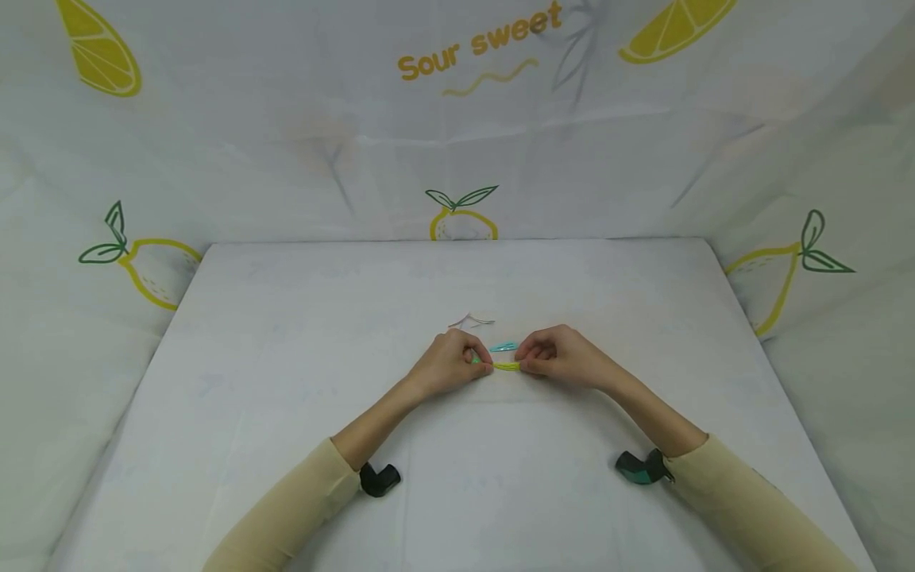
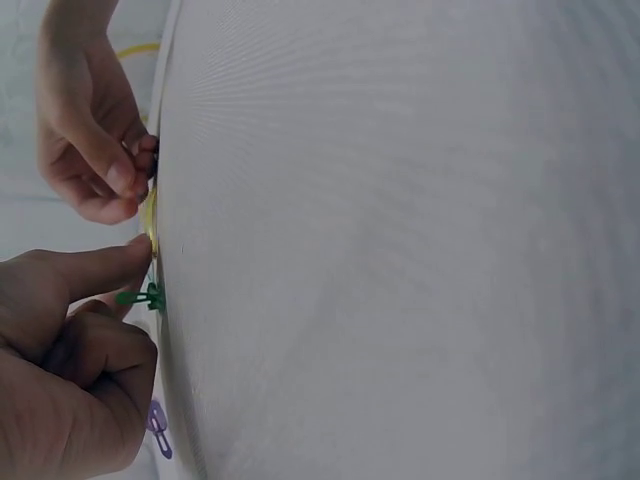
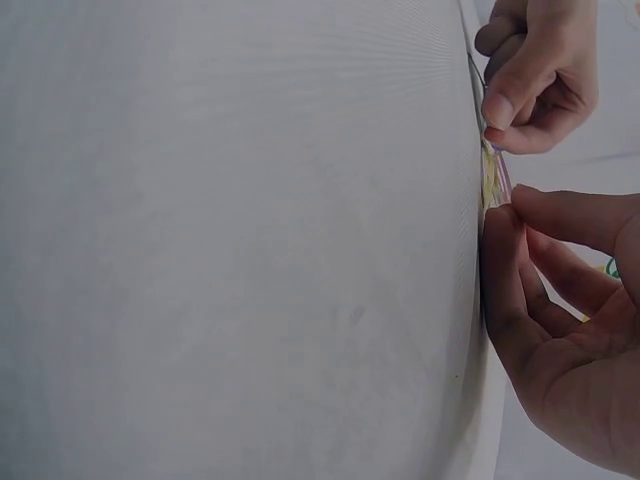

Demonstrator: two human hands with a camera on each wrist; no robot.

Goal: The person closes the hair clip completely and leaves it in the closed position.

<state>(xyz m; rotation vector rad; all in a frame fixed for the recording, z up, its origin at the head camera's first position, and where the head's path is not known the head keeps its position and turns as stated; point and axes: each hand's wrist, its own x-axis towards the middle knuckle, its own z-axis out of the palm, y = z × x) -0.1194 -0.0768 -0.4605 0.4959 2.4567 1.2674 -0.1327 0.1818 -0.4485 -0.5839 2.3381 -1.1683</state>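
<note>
A yellow hair clip lies level between my two hands, low over the white table. My left hand pinches its left end between thumb and forefinger. At the other end, the thumb and fingertips of my right hand grip it. Just behind is a light blue hair clip, close to the right fingertips. A green hair clip shows beside the left fingers, mostly covered by that hand in the head view. In the left wrist view a purple hair clip appears past the left hand's knuckles.
Thin metallic hairpins lie on the table behind the left hand. A white cloth printed with lemons hangs along the back and both sides. Dark wrist cameras sit by both sleeves, near the table surface.
</note>
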